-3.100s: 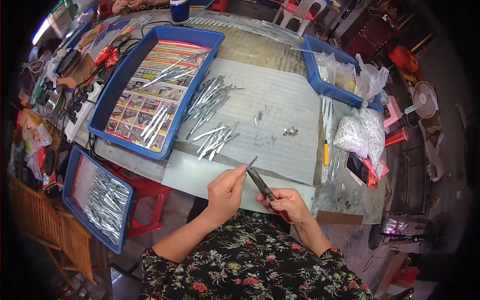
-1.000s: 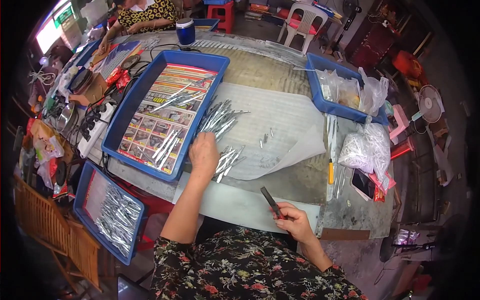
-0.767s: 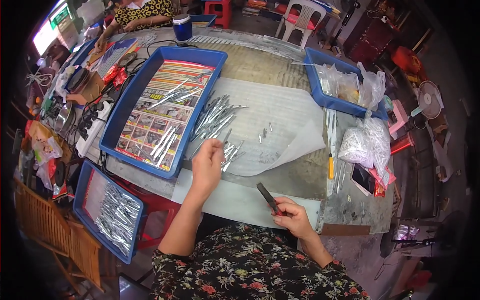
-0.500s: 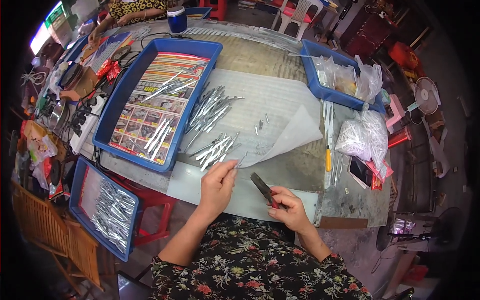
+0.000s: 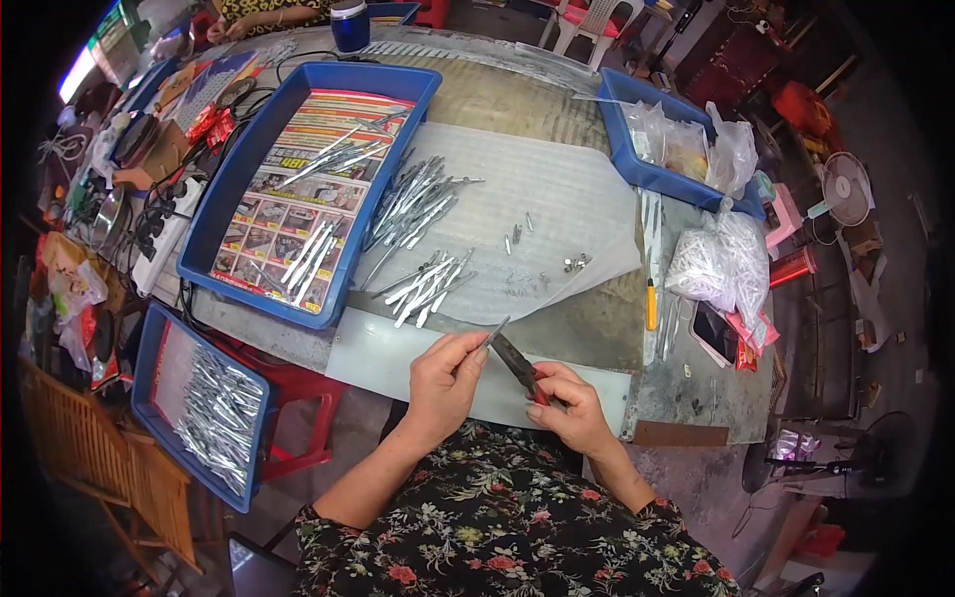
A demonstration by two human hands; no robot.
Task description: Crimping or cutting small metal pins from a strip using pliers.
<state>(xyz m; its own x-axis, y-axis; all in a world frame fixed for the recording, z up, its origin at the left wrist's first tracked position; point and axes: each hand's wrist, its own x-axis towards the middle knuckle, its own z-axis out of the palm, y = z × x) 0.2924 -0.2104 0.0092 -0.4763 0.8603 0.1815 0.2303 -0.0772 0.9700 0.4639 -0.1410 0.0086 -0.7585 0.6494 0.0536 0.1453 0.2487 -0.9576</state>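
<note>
In the head view, the person's two hands work close together in front of the body, above the near edge of the counter. The left hand is pinched, thumb against forefinger, on a thin, dark-grey metal piece, which pokes out past the fingertips, pointing away and to the right. The right hand is closed around the red handles of a pair of dark metal pliers, whose nose reaches across toward the left fingertips and meets or overlaps the piece; whether the jaws bite on it cannot be told.

For this step, a firm pinch close to the pliers' nose should keep the thin piece from twisting, with the left fingertips clear of the bite. Squeezing gently and squarely seems wiser than forcing, as thin metal could bend or slip. Resting both wrists near the body would probably steady the meeting point.

Just beyond the left hand lies a loose pile of slim silver metal strips on a white foam sheet. The sheet's near right corner is folded up beyond the right hand, close to some tiny shiny metal bits; nudging that fold could scatter them, so elbows and pliers are best kept low and near.
</note>
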